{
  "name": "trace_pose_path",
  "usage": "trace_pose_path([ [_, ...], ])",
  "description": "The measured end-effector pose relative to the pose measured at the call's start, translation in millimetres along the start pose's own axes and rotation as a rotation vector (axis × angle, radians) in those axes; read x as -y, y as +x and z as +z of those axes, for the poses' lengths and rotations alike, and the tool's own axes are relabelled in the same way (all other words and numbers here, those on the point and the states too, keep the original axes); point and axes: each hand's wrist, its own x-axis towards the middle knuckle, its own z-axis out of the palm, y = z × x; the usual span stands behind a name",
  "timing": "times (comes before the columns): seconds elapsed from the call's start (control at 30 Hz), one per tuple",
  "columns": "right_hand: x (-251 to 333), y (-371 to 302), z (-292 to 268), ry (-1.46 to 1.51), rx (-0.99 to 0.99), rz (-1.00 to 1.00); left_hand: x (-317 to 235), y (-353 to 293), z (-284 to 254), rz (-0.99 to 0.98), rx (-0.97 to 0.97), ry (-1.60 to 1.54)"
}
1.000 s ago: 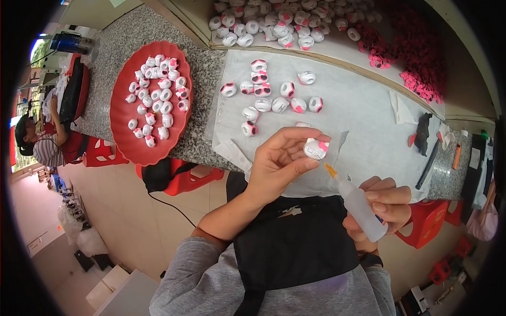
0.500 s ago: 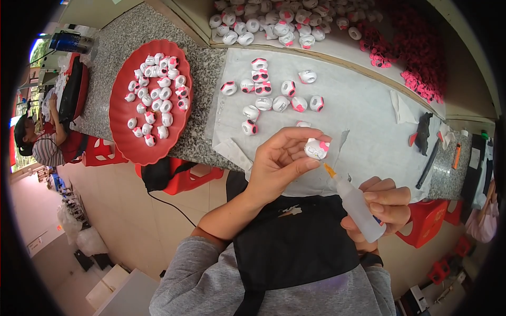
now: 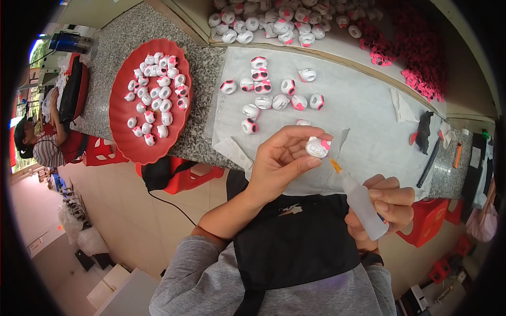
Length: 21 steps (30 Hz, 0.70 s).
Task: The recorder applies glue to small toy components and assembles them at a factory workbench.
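Between the thumb and fingers of my left hand (image 3: pixel 282 160) is a small white cat-shaped head (image 3: pixel 317 148) with a pink bow. My right hand (image 3: pixel 387 206) grips a translucent squeeze bottle (image 3: pixel 365 206), tilted so its thin orange nozzle (image 3: pixel 336 166) points up and left at the head. The nozzle's tip is very close to the lower right of the head; whether they touch I cannot tell. Beyond my hands, several similar white and pink heads (image 3: pixel 281 102) lie on a white sheet (image 3: pixel 363 121).
A red scalloped tray (image 3: pixel 122 105) of more heads stands to the left on the granite counter (image 3: pixel 118 31). At the back, a shelf holds piled white heads (image 3: pixel 284 26) and pink pieces (image 3: pixel 416 58). A black crumpled scrap (image 3: pixel 424 132) lies at right. Far left, another person (image 3: pixel 47 145) sits working.
My right hand has drawn the bottle slightly right, and its nozzle has shifted from below the head to its lower right side. My left hand barely moved, still holding the head.
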Motion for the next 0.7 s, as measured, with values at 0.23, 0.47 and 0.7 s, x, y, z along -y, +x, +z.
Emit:
trace_pose_path([
  [0.23, -1.7, 0.5, -0.7, 0.022, 0.046, -0.015, -0.1, -0.1, 0.3, -0.013, 0.011, 0.015],
  [0.47, -2.0, 0.2, 0.1, 0.017, 0.026, -0.019, 3.4, -1.3, -0.3, 0.059, 0.032, 0.117],
  [0.7, -1.1, -0.2, -0.4, 0.012, 0.055, -0.012, 2.7, -1.5, -1.3, 0.174, 0.071, 0.358],
])
